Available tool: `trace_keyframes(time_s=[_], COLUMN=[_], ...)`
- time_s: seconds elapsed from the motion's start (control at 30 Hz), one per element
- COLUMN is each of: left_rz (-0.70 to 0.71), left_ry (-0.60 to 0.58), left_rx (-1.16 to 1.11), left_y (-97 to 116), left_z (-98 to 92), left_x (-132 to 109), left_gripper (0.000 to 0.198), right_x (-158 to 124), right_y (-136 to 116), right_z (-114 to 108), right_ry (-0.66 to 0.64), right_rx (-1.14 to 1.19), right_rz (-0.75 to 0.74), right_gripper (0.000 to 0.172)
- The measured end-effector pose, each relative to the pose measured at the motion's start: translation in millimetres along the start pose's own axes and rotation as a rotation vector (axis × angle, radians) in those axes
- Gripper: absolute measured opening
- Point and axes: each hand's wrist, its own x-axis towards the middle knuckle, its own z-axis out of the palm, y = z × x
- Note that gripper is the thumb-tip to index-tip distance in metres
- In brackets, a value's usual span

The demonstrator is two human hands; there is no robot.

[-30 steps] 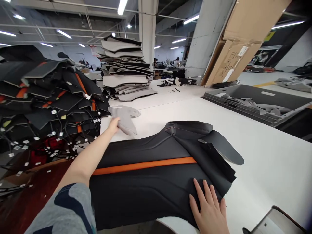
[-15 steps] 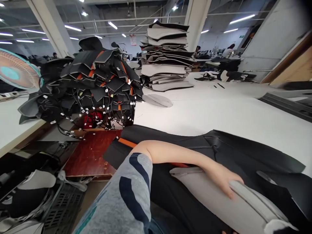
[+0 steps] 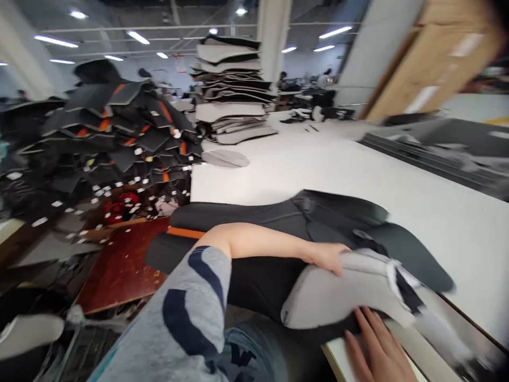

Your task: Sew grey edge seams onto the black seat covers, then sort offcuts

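A: Layout?
B: White worktable beyond left hand. Black orange-striped panel beneath it. Grey fabric piece over panel, between left and right hand.
A: Grip?
B: Left: fingers curled onto piece's far edge. Right: flat, fingers slightly apart, empty.

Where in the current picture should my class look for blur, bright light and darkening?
Head view: the cardboard at upper right and basket at lower left look smeared, perhaps by motion; head view: the stacked panels and patterned sleeve read clearer; head view: a ceiling tube glows white, while the top right corner falls dark.
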Motion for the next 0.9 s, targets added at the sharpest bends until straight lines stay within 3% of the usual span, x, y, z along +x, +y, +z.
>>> trace_keyframes(time_s=[0.1, 0.17, 0.23, 0.33, 0.4, 0.47, 0.6, 0.7, 0.77, 0.87, 0.9], left_rz=[0.195, 0.278, 0.381, 0.671, 0.842, 0.891, 0.680, 0.551, 0.609, 0.865, 0.922], left_ry=[0.186, 0.267, 0.311, 0.444, 0.374, 0.228, 0.051, -0.059, -0.039, 0.060, 0.077], left_rx=[0.223, 0.450, 0.730, 1.016, 1.116, 1.176, 1.206, 1.224, 1.240, 1.205, 1.190], left_y=[5.9, -0.2, -11.0, -21.6, -17.9, -6.3, 17.2, 19.9, 16.5, 12.0, 11.8], left_z=[-11.8, -13.5, -7.4, 10.2, 20.6, 27.1, 30.8, 32.1, 33.4, 35.4, 36.1], left_x=[-10.5, -7.2, 1.8, 15.6, 24.0, 33.3, 50.9, 57.7, 59.7, 63.9, 66.2], left_gripper=[0.086, 0.080, 0.060, 0.042, 0.038, 0.036, 0.034, 0.032, 0.030, 0.038, 0.046], right_x=[9.7, 18.9, 25.9, 30.5, 31.5, 32.3, 34.5, 40.2, 46.9, 57.9, 60.1], right_y=[-25.2, -34.5, -37.1, -37.9, -39.4, -40.3, -35.9, -33.0, -34.2, -38.5, -39.7], right_z=[-17.9, -27.4, -34.2, -42.3, -47.8, -52.7, -56.8, -52.9, -47.6, -38.8, -36.9], right_ry=[0.058, 0.026, -0.020, -0.067, -0.107, -0.148, -0.166, -0.147, -0.136, -0.108, -0.091], right_rx=[-0.031, -0.012, 0.014, 0.065, 0.102, 0.139, 0.148, 0.077, 0.011, -0.108, -0.143], right_rz=[0.122, 0.182, 0.241, 0.291, 0.311, 0.316, 0.289, 0.249, 0.245, 0.296, 0.307], right_gripper=[0.046, 0.042, 0.041, 0.045, 0.050, 0.053, 0.053, 0.049, 0.041, 0.015, 0.014])
